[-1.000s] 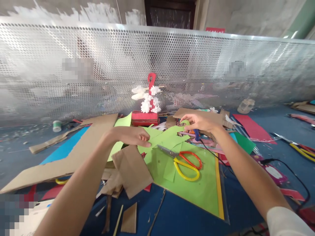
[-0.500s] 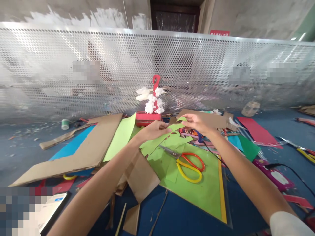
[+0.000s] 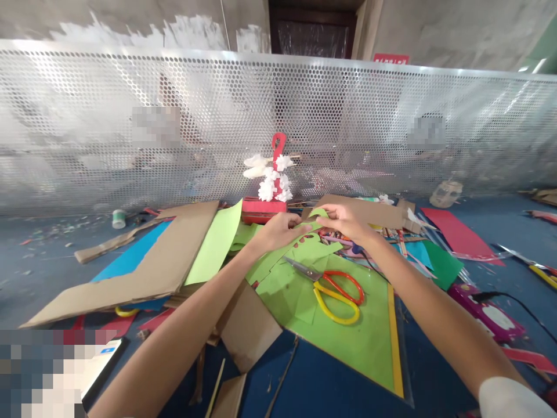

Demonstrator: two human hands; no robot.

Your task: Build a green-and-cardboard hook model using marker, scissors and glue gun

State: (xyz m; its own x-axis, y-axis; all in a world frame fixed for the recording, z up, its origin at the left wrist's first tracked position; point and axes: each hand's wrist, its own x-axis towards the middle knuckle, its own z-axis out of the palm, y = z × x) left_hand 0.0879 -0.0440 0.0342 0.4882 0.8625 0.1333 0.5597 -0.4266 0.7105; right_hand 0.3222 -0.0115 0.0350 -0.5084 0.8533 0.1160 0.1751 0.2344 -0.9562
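Here's a light-green strip of cut paper [image 3: 319, 212], hanging between two bare hands over the middle of the worktable, its far tip curling round. The left hand [image 3: 278, 230] has it pinched under the thumb, other fingers folded in; the right hand [image 3: 344, 223] grips it by the curl, thumb against fingertips, the two thumbs almost meeting. Just below, toward the person, lie scissors with steel blades and one orange, one yellow handle loop [image 3: 319, 278], resting on green scraps over a big green sheet with a yellow edge [image 3: 348, 348]. A brown cardboard square [image 3: 250, 328] sits at that sheet's left corner. Further left, a pale-green sheet [image 3: 216, 241] lies beside a long brown cardboard piece [image 3: 169, 261], with bright-blue paper [image 3: 130, 255] peeking out beyond. Straight ahead stands a red hooked upright with white paper-like flowers [image 3: 279, 165] on a red box-shaped base [image 3: 264, 210]. Over to the right, a flat red rectangle [image 3: 461, 232], then a purple device with a black cable [image 3: 487, 313]. Behind everything runs a perforated metal screen [image 3: 209, 116].
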